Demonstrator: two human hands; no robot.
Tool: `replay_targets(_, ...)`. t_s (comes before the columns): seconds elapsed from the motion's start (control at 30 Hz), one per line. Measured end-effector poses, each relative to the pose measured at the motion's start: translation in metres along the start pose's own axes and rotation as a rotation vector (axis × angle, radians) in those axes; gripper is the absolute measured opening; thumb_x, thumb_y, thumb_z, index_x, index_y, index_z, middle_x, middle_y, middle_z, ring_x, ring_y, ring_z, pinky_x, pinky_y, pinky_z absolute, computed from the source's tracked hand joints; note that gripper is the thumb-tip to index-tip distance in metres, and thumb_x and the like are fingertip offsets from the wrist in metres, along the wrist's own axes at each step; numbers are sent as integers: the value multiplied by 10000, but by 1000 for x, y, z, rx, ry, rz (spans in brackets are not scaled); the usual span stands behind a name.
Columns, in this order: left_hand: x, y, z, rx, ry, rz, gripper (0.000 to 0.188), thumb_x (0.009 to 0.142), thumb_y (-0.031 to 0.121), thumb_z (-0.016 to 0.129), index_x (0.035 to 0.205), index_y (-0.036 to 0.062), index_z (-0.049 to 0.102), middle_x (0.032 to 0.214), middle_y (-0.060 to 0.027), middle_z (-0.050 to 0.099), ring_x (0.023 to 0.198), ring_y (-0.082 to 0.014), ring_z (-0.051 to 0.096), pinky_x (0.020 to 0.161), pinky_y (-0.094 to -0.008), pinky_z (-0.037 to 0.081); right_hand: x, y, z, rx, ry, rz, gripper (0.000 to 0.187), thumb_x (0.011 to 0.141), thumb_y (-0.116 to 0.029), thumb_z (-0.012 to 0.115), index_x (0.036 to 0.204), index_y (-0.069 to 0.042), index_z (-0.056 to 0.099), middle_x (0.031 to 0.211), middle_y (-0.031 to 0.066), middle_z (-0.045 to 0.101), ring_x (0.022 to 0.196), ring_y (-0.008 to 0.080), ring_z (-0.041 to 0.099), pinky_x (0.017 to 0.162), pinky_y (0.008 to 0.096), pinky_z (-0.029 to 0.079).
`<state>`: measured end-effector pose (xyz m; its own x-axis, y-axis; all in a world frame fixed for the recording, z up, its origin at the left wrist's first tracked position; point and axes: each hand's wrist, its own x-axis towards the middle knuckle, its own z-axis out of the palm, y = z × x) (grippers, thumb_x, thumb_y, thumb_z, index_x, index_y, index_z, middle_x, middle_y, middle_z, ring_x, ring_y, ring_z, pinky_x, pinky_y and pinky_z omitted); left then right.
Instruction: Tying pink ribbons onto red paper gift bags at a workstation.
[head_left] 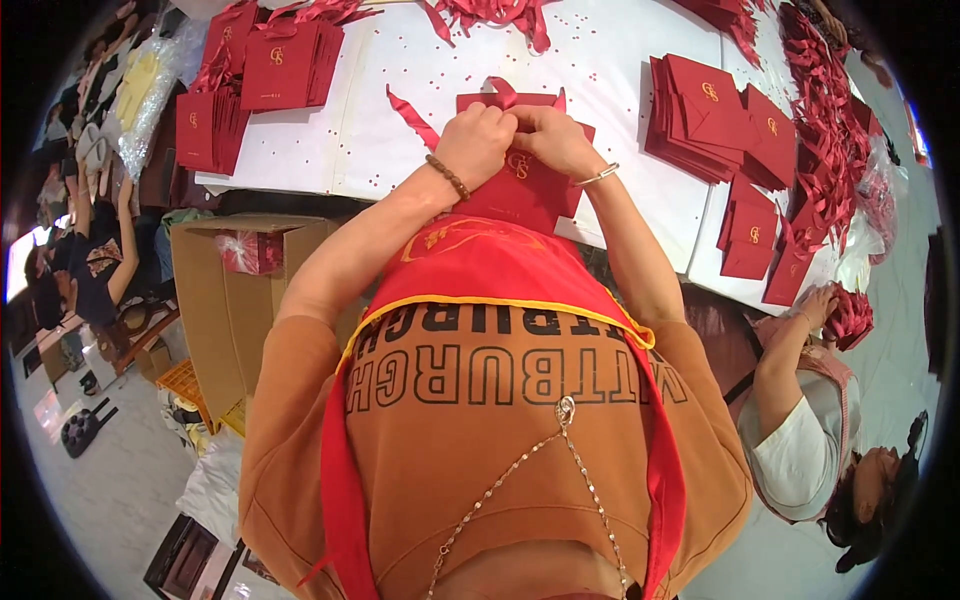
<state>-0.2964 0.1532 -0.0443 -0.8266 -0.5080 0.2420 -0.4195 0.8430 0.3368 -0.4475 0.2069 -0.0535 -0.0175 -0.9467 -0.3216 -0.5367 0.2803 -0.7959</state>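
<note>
My left hand [476, 146] and my right hand [556, 142] meet fingertip to fingertip over a red paper gift bag [512, 196], which lies flat at the table's near edge. Both hands are closed in a pinch on a red satin ribbon [412, 118] at the upper part of the bag. One ribbon end trails out to the left, and a loop rises behind my fingers. Exactly where the fingertips grip the ribbon is hidden by my knuckles. More red card shows beneath the bag on its right side.
Stacks of red bags stand at the left [282, 72] and right [705, 110] of the white table [620, 210]. Many red ribbons [820, 110] hang along its right end. A cardboard box [215, 300] sits below left. A co-worker's hand [820, 305] holds red pieces at right.
</note>
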Motion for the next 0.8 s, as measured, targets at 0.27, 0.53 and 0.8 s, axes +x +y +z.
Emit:
replay_targets(0.27, 3, -18, -12, -501, -142, -244, 143, 719, 101, 592, 856, 59, 585, 736, -103, 600, 745, -267, 583, 625, -367, 463, -5, 2, -2, 93, 35, -31, 313, 753, -267, 630, 1038, -142, 586, 940, 83, 644, 906, 245, 599, 782, 349, 448)
replay_targets(0.53, 14, -49, -14, -305, -231, -261, 233, 756, 305, 604, 856, 96, 630, 898, -96, 595, 855, -266, 552, 744, -355, 437, -16, -16, -2, -293, 173, -173, 233, 737, -276, 646, 902, -138, 558, 735, 21, 641, 765, 232, 602, 680, 382, 390)
replay_targets(0.8, 46, -83, -8, -579, -817, -163, 346, 732, 352, 588, 854, 34, 649, 769, -70, 639, 695, -175, 565, 662, -304, 438, -32, -21, 12, -418, 392, -302, 153, 731, -264, 662, 824, -157, 604, 635, -3, 582, 665, 171, 549, 715, 352, 319)
